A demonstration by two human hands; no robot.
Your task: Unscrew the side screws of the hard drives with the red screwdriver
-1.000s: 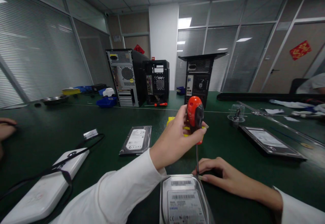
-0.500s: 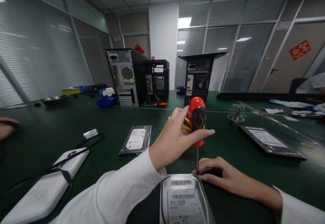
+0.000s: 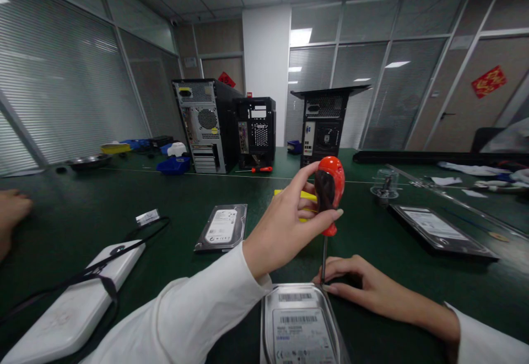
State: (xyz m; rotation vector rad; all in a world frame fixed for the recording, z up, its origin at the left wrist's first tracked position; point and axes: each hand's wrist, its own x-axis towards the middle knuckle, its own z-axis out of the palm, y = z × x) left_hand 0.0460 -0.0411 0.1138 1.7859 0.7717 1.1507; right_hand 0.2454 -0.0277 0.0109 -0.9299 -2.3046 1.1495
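Observation:
My left hand (image 3: 283, 226) is closed round the red and black handle of a screwdriver (image 3: 330, 188), fingers behind it and thumb in front. The shaft points down, nearly upright, to the far right corner of a silver hard drive (image 3: 300, 320) lying label up close in front of me. At that corner my right hand (image 3: 355, 284) has its thumb and forefinger closed about the shaft's lower end; the tip and any screw there are hidden. Behind my left hand is a yellow object (image 3: 308, 204), mostly covered.
Two more hard drives, one (image 3: 223, 227) left and one (image 3: 442, 231) right, lie on the green table. A white power bank (image 3: 74, 303) with a black strap is at near left. Computer cases (image 3: 206, 127) stand behind. Another person's hand (image 3: 14, 212) shows at far left.
The screwdriver handle has turned and tipped slightly right, with my left fingers shifting round it. My right hand and the hard drive keep their places. The other person's hand has moved.

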